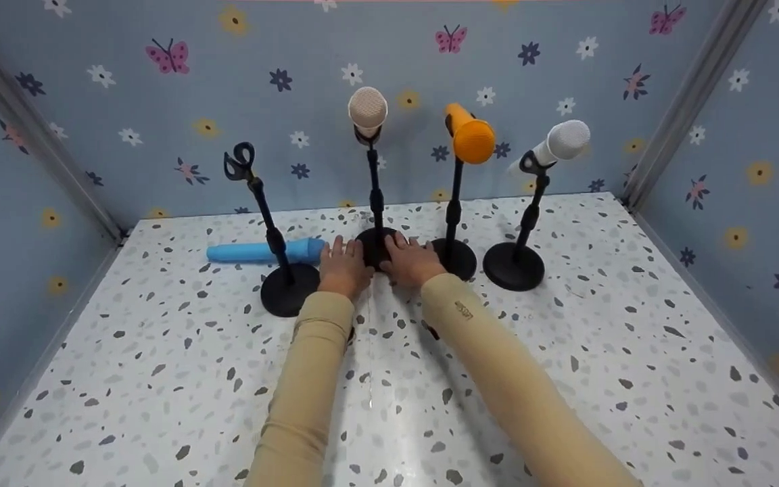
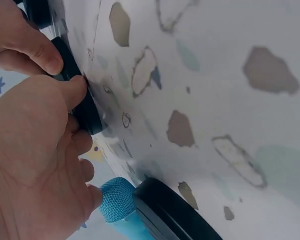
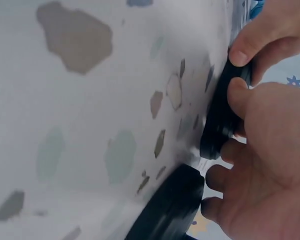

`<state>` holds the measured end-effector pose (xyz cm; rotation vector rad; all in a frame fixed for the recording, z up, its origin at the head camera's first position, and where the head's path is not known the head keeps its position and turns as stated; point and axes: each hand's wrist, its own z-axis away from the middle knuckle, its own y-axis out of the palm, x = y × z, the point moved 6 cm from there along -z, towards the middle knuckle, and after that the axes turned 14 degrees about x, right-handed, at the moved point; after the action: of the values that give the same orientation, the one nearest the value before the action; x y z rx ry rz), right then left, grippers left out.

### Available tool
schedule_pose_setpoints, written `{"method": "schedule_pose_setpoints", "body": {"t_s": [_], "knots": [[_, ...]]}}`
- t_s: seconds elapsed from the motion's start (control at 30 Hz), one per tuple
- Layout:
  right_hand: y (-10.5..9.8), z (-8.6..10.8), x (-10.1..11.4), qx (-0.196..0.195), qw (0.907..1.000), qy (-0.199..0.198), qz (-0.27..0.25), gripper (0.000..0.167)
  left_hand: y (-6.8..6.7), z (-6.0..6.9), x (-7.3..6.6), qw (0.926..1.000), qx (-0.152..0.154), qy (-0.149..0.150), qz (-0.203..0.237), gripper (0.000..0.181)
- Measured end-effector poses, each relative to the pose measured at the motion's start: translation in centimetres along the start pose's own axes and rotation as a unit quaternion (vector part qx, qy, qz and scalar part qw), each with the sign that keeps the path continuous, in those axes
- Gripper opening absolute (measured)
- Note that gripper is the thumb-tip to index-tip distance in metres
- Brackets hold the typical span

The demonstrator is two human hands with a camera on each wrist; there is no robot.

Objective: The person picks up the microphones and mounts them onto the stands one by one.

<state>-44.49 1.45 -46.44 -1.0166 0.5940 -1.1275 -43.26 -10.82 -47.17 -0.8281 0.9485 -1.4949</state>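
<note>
Both hands meet at the round black base of a microphone stand point(image 1: 375, 181), whose clip bears a beige microphone point(image 1: 368, 109). My left hand point(image 1: 345, 268) grips the base's left side, its thumb on the near rim; the left wrist view shows this hand point(image 2: 35, 155) close up. From the other side my right hand point(image 1: 411, 262) holds the same base point(image 3: 220, 117), thumb on the rim. A blue microphone point(image 1: 244, 253) lies on the table just left of my left fingers, its head point(image 2: 118, 200) near them.
At left a stand point(image 1: 286, 292) with a bare clip stands before the blue microphone. To the right are stands bearing an orange microphone point(image 1: 474, 141) and a white microphone point(image 1: 568, 140). Patterned panels point(image 1: 247, 101) border the speckled table point(image 1: 180, 379) behind and at both sides.
</note>
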Motion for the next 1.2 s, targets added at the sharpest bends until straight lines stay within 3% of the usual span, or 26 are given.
{"method": "schedule_pose_setpoints", "body": {"t_s": [0.17, 0.3, 0.5, 0.7, 0.87, 0.97, 1.1, 1.2], "knots": [[0.7, -0.3, 0.2, -0.014, 0.9996, 0.023, 0.000, 0.065, 1.3, -1.5, 1.1, 0.9995, 0.013, -0.028, -0.003, 0.067], [0.9, -0.3, 0.5, -0.015, 0.9996, 0.025, -0.001, 0.065, 1.5, -1.3, 1.3, 0.9996, 0.002, -0.027, 0.001, 0.066], [0.5, -0.4, 0.8, -0.018, 0.9995, -0.001, -0.025, 0.065, 1.1, 1.0, 1.4, 0.9994, -0.028, -0.011, 0.014, 0.067], [0.1, 0.0, 0.6, 0.004, 0.9989, -0.019, -0.043, 0.067, 1.2, 3.0, 1.7, 0.9962, -0.037, 0.053, 0.059, 0.068], [-0.9, 0.8, 1.2, 0.040, 0.9977, -0.027, -0.046, 0.065, 1.3, 4.5, 2.9, 0.9872, -0.022, 0.104, 0.119, 0.071], [-1.8, 1.3, 1.9, 0.051, 0.9964, -0.033, -0.059, 0.060, 1.6, 5.7, 3.9, 0.9770, -0.007, 0.142, 0.159, 0.072], [-3.1, 1.5, 3.3, 0.012, 0.9963, -0.064, -0.057, 0.044, 1.7, 8.1, 6.2, 0.9618, -0.017, 0.180, 0.205, 0.066], [-3.6, 1.3, 4.9, -0.047, 0.9927, -0.104, -0.038, 0.034, 1.8, 10.1, 8.7, 0.9563, -0.059, 0.171, 0.230, 0.050]]}}
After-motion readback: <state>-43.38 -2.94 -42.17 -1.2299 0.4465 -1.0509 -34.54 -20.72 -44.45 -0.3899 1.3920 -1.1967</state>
